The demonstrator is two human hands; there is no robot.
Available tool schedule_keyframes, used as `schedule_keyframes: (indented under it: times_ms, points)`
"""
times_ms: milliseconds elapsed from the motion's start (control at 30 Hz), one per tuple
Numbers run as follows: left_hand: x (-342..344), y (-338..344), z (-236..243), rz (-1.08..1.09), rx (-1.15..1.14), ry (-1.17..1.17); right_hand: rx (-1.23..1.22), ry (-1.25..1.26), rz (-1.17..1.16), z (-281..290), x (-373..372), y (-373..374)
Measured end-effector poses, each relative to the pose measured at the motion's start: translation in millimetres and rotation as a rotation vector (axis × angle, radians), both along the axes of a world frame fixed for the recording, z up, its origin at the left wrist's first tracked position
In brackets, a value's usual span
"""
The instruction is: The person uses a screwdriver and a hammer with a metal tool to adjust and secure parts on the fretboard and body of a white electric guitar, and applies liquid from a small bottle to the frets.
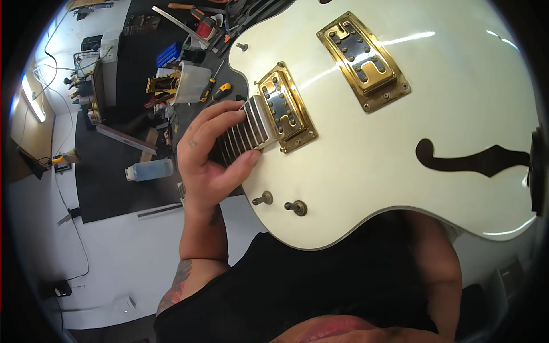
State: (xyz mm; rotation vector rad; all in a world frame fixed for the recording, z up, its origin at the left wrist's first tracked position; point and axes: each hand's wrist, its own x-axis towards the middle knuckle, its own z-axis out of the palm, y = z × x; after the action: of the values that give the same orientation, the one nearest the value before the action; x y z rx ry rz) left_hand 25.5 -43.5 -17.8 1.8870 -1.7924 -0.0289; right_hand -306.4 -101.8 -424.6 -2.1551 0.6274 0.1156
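A cream hollow-body electric guitar (pixel 366 154) fills the right of the head view, tilted and without strings. My left hand (pixel 207 151) grips its neck at the body end, thumb on the near edge and fingers over the far edge of the fretboard (pixel 245 136). Just right of those fingertips sits a gold pickup (pixel 300 134); a second gold pickup (pixel 380 86) lies farther up the body. Two toggle switches, a nearer one (pixel 295 207) and another (pixel 263 198), stand below the neck joint. My right arm (pixel 432 251) passes behind the guitar, which hides my right hand.
Behind the neck, a dark workbench (pixel 108 197) carries a bottle of bluish liquid (pixel 150 170), a clear plastic bin (pixel 193 83), yellow-handled screwdrivers (pixel 223 90), a long metal bar (pixel 126 140) and a heap of hand tools. A lit lamp (pixel 33 100) hangs at the far left.
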Motion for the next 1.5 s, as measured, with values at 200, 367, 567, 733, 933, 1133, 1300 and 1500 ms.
schedule_keyframes:
  times_ms: [200,367,567,733,933,1133,1300,1500]
  points:
    - [-0.2,-7.0,-3.8,0.022,0.005,0.039,0.025,-0.001,0.010,3.2,-4.1,-3.2]
    - [-1.5,-4.6,-3.8,0.049,0.011,0.028,0.034,-0.004,0.033,2.4,-9.1,-1.2]
    - [-1.7,3.3,-7.5,0.010,0.009,-0.025,0.053,0.000,0.052,-1.5,-9.9,5.5]
    - [7.4,-0.8,-7.0,-0.247,-0.055,-0.005,0.069,-0.004,0.032,0.5,-8.2,7.5]
    - [6.8,-12.4,8.7,-0.096,0.127,0.023,0.074,-0.007,0.051,-6.1,-10.1,8.8]
    - [28.8,-21.3,4.8,-0.118,0.134,0.105,0.074,-0.008,0.057,-5.9,-8.0,9.4]
    - [34.5,-27.7,8.5,-0.208,0.075,-0.096,0.077,-0.002,0.063,-2.3,-6.7,9.8]
    - [29.1,-36.5,3.3,-0.181,0.060,-0.063,0.071,0.004,0.073,2.3,-6.2,7.6]
